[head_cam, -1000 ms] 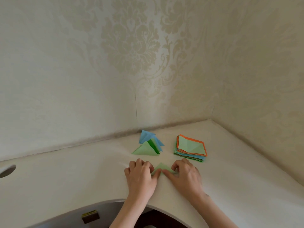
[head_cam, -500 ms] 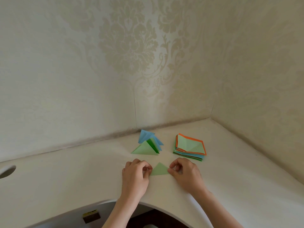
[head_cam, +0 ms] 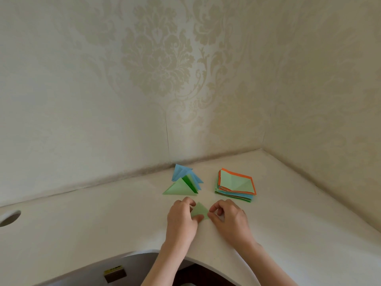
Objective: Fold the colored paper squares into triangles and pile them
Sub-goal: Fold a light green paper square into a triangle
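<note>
Small light-green triangle [head_cam: 199, 212], flat on the white bench [head_cam: 288, 223], low and just right of the frame's centre, apex pointing up the frame. Pinched at its left corner by the left hand [head_cam: 181, 218]: thumb on the paper's lower edge, fingers curled over the upper left side, so that grip closed on the paper. Right hand [head_cam: 228, 218] touching the lower right corner with the thumb tip, fingers curled above; whether that grip truly pinches the corner or only pins it, hard to tell.

Likely step: sharpening the last crease before piling. To do it well:
- hold one corner pinned so nothing slides on the smooth bench;
- check both layers meet edge to edge before pressing;
- run a thumbnail along the folded edge from the pinned corner outward, firmly, once;
- lift by the crease, not by a loose tip.

Just above in the frame, the pile of folded triangles [head_cam: 185, 183], blue and green, some half upright; lay the new piece on gently to avoid toppling them. To the right of that, the stack of unfolded squares [head_cam: 236, 185], orange-edged sheet on top, many sheets left.
</note>
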Demonstrator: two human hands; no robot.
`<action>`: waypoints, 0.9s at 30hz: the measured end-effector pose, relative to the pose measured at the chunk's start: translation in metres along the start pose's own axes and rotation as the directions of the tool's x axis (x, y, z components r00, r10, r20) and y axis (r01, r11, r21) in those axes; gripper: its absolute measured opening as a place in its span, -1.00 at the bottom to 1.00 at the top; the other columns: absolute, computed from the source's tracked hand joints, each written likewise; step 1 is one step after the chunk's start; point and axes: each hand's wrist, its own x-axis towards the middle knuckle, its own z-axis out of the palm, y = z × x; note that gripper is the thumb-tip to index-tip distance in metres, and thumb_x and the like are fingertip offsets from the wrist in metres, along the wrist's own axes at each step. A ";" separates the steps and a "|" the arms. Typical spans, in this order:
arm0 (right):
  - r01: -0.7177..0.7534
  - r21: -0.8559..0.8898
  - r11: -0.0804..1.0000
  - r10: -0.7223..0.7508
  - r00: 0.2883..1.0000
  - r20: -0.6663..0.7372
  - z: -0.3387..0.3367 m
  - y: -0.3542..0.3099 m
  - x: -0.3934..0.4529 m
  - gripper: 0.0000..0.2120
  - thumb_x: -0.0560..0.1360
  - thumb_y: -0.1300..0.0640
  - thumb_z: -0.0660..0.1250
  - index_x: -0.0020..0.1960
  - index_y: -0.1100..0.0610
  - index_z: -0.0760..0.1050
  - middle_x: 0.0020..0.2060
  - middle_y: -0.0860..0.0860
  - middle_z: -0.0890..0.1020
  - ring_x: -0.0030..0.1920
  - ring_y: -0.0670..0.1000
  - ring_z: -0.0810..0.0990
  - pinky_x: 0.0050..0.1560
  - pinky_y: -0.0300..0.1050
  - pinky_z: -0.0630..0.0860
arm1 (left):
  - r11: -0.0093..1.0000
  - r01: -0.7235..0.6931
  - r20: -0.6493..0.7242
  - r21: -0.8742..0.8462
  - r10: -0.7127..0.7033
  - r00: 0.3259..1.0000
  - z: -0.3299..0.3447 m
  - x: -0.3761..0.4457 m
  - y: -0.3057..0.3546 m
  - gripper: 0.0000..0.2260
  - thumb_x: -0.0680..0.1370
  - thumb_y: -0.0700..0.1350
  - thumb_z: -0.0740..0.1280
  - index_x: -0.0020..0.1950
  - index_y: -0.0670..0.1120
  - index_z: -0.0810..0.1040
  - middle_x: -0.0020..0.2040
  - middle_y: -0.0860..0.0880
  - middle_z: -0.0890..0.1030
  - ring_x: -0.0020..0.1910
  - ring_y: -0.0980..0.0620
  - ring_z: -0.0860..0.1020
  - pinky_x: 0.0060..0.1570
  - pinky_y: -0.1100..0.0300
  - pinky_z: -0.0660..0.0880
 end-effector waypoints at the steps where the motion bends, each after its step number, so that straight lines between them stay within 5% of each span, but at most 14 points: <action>1: 0.005 0.008 1.000 -0.005 1.000 -0.006 0.000 0.000 0.000 -0.95 0.46 0.03 0.40 -0.11 -0.04 0.54 -0.27 -0.18 0.43 -0.19 -0.09 0.44 -0.09 -0.14 0.44 | 1.000 0.002 0.009 -0.028 -0.002 1.000 0.000 0.002 -0.001 -0.75 0.48 -0.02 0.44 0.13 0.01 0.53 -0.03 0.11 0.53 -0.08 0.13 0.48 -0.14 0.34 0.33; 6: 0.004 0.064 0.998 -0.001 0.999 -0.037 -0.002 0.000 -0.001 -0.91 0.45 0.08 0.42 -0.18 -0.06 0.53 -0.29 -0.14 0.48 -0.28 -0.12 0.45 -0.23 -0.23 0.42 | 0.993 -0.090 -0.059 -0.076 0.085 0.995 -0.001 0.001 -0.015 -0.86 0.54 -0.12 0.36 0.06 0.05 0.61 -0.18 0.17 0.56 -0.13 0.11 0.52 -0.19 0.30 0.39; 9: 0.094 0.106 0.990 -0.061 0.959 -0.277 -0.010 0.001 0.002 -0.86 0.40 0.19 0.46 -0.21 -0.02 0.55 -0.32 -0.15 0.53 -0.33 -0.12 0.47 -0.31 -0.16 0.46 | 0.989 -0.111 -0.163 -0.103 0.093 0.982 -0.011 0.013 -0.029 -0.87 0.52 -0.14 0.39 0.03 0.03 0.64 -0.20 0.17 0.58 -0.15 0.09 0.52 -0.15 0.24 0.40; 12: 0.141 -0.034 0.989 -0.142 0.886 -0.441 -0.028 0.003 0.015 -0.84 0.35 0.22 0.51 -0.12 0.06 0.61 -0.19 -0.09 0.59 -0.20 -0.04 0.56 -0.15 -0.17 0.42 | 0.986 -0.111 -0.202 -0.121 0.085 0.976 -0.025 0.031 -0.044 -0.88 0.51 -0.16 0.41 -0.01 0.03 0.65 -0.21 0.15 0.60 -0.15 0.08 0.53 -0.17 0.27 0.38; 19: -0.056 -0.293 0.955 -0.001 0.982 -0.191 -0.031 0.030 0.035 -0.62 0.50 -0.07 0.35 0.27 0.05 0.53 0.24 -0.04 0.57 0.28 0.01 0.47 0.25 -0.14 0.23 | 0.972 -0.139 -0.194 -0.187 0.102 0.976 -0.036 0.061 -0.059 -0.86 0.46 -0.26 0.44 -0.18 -0.02 0.61 -0.29 0.15 0.59 -0.24 0.22 0.53 -0.27 0.51 0.34; 27: -0.007 -0.396 0.918 -0.139 0.931 -0.339 -0.020 0.040 0.038 -0.91 0.42 0.05 0.46 -0.09 -0.01 0.68 -0.13 -0.10 0.63 -0.08 0.05 0.57 -0.03 0.01 0.35 | 0.986 -0.130 -0.195 -0.102 0.108 0.975 -0.020 0.071 -0.072 -0.90 0.43 -0.17 0.48 -0.15 0.02 0.63 -0.23 0.16 0.50 -0.19 0.06 0.53 -0.15 0.18 0.48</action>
